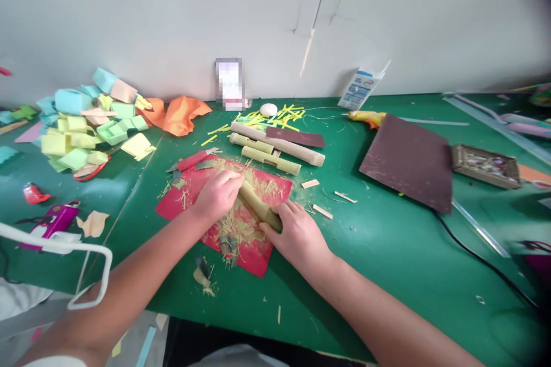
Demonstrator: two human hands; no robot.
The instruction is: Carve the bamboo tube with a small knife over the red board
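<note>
A notched bamboo tube (255,199) lies slantwise between my hands over a red sheet (253,261). My left hand (218,195) is closed at its far end, the fingertips partly hidden. Around the near end, my right hand (301,235) is wrapped with the thumb underneath. Pale shavings and dust cover much of the sheet. Near its upper left corner rests a red-handled utility knife (193,159). Just beyond lie more bamboo tubes (271,160), some with cut-out slots, and a longer pale stick (297,149) with a brown sandpaper strip (295,137) against it.
Folded paper pieces (81,132) are heaped at the left, beside crumpled orange paper (181,114). Yellow strips (275,117) and a white egg-shaped object (268,109) lie at the back. On the right are a large sandpaper sheet (408,160), a yellow glue gun (368,117) and its black cord.
</note>
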